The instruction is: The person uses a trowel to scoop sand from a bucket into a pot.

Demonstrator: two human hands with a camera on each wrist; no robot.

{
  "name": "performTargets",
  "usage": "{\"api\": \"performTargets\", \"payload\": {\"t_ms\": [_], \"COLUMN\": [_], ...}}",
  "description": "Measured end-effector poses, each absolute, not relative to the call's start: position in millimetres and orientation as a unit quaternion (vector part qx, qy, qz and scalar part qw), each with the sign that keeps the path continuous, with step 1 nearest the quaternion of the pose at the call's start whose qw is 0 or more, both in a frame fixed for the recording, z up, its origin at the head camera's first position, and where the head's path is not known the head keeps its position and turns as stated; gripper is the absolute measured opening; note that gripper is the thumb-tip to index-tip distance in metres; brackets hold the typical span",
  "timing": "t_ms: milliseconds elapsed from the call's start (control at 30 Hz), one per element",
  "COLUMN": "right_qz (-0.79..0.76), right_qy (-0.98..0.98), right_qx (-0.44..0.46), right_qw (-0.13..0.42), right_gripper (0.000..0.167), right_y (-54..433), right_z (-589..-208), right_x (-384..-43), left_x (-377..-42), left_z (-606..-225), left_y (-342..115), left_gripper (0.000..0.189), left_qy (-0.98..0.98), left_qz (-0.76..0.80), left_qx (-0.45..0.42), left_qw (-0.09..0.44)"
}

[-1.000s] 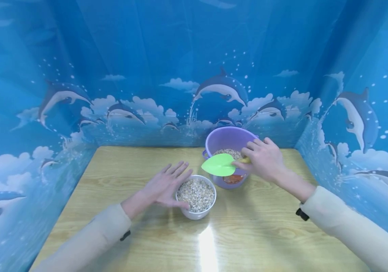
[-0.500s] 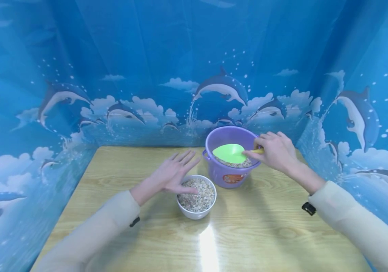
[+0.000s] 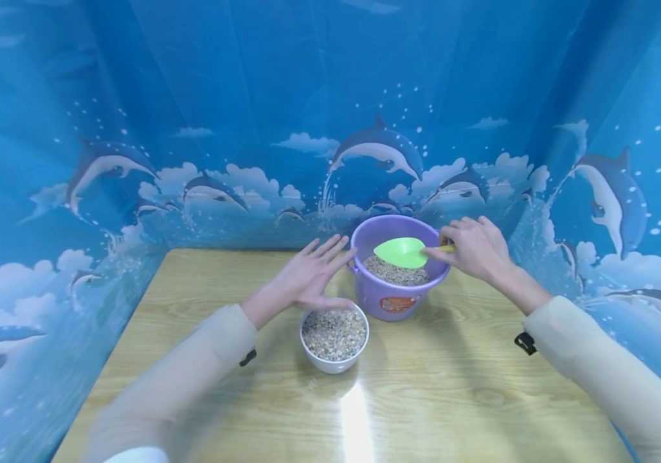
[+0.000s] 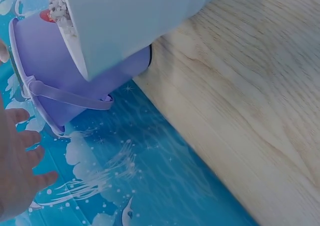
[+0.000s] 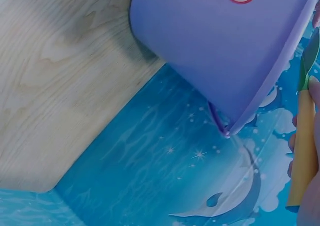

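Observation:
My right hand [image 3: 475,247] grips the yellow handle [image 5: 304,151] of a toy shovel whose green blade [image 3: 401,253] is over the mouth of a purple bucket [image 3: 391,299]. Gravel [image 3: 397,272] lies inside the bucket, below the blade. Fingers spread, my left hand [image 3: 314,273] hovers above the far left rim of a white bowl [image 3: 330,366], its fingertips close to the bucket's left side. The bowl is filled with similar gravel [image 3: 335,334] and stands just in front of the bucket. In the left wrist view the bucket's purple bail handle [image 4: 70,97] hangs down its side.
Everything stands on a light wooden table [image 3: 452,399]. Behind and on both sides hangs a blue curtain [image 3: 261,128] printed with dolphins. The bucket is near the table's far edge, close to the curtain.
My right hand has carried the shovel rightward and back, from beside the bucket's front rim to over its mouth. My left hand has slid forward and right, from the bowl's left rim towards the bucket.

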State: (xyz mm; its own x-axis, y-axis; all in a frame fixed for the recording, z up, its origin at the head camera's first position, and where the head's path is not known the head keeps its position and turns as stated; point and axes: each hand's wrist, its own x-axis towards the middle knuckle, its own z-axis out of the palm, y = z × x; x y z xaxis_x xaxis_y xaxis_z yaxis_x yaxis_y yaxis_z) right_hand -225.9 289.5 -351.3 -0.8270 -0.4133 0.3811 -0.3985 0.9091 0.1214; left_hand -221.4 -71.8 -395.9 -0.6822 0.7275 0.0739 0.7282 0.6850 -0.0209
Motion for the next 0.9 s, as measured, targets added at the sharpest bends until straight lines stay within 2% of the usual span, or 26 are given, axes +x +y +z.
{"api": "performTargets", "payload": {"t_ms": [533,900], "right_qz": [-0.076,-0.103], "right_qy": [-0.963,-0.947], "right_qx": [0.224,0.273], "right_qw": [0.130,0.138], "right_gripper": [0.049,0.043], "right_y": [290.0,281.2], "right_z": [-363.3,-377.1], "right_x": [-258.1,-274.5], "left_x": [-247.7,-255.6], "left_z": [-399.1,-404.9], "left_y": [-48.1,-37.2], "left_gripper": [0.107,0.105], "left_qy": [-0.925,-0.928], "left_qz": [0.011,0.017], "left_qx": [-0.380,-0.371], "left_qw": [0.033,0.021]}}
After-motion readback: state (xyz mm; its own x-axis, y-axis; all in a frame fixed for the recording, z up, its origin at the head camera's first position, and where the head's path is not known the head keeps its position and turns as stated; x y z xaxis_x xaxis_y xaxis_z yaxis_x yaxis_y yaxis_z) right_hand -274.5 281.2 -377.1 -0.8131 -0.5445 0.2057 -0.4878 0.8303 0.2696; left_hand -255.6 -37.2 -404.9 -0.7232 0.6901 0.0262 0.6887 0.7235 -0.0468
